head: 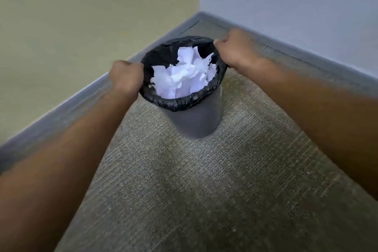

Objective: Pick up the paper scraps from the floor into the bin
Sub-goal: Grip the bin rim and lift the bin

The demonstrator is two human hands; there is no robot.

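Paper scraps [185,73]: white, crumpled, piled inside the bin [196,120] at upper centre of the frame. The pile reaches close to the rim but does not spill over it. The bin is a grey cylinder lined with a black bag [180,102], whose edge is folded over the rim all round. It stands upright on the carpet [204,190], near the corner where the two walls meet.

Hands: your left hand [125,77] has its fingers curled round the rim and bag edge on the left side of the bin. Your right hand [235,49] grips the rim at its upper right the same way, fingers hooked over the edge. Both forearms reach in from the bottom corners of the frame. Neither hand holds any paper.

Floor: no scraps show on the stretch of carpet in view, from the lower edge of the frame up to the grey baseboard [61,112]. A few pale specks lie at lower left and right; too small to tell whether they are paper. Carpet outside the frame cannot be checked.

Progress, as a judgement: collection looks finished or nearly so, since the paper is all in the bin. With both your hands on the rim, the step in hand seems to be setting or steadying the bin. What is left: a glance round for stray bits.
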